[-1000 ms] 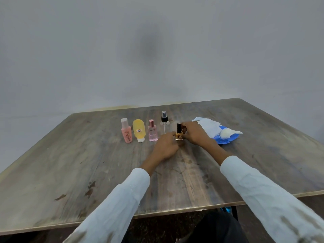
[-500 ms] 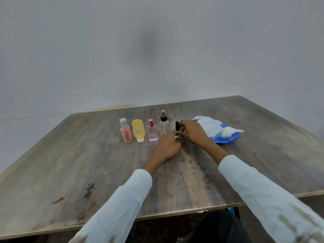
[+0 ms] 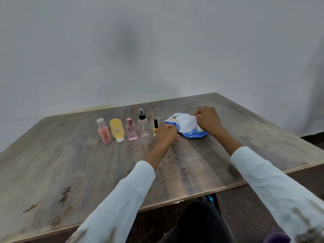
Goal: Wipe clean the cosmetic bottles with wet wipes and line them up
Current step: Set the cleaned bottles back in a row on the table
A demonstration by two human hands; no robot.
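Both hands have left the small yellow nail polish bottle (image 3: 155, 129) they held a second ago: the right hand (image 3: 207, 120) has moved out to the blue wet wipe pack (image 3: 191, 133) and now pinches the white wipe (image 3: 186, 125) lying on top of it, lifting its edge, while the left hand (image 3: 166, 135) has slipped just to the right of the bottle, fingers loosely curled and holding nothing, resting close above the wooden table (image 3: 70, 163). The nail polish bottle stands upright at the right end of a row, beside the clear spray bottle (image 3: 143, 124), then the pink perfume bottle (image 3: 131, 129), the yellow bottle (image 3: 117, 130) standing on its cap, and the pink bottle (image 3: 103, 131) at the far left. All five stand apart from one another, side by side, well back on the table, left of the pack.
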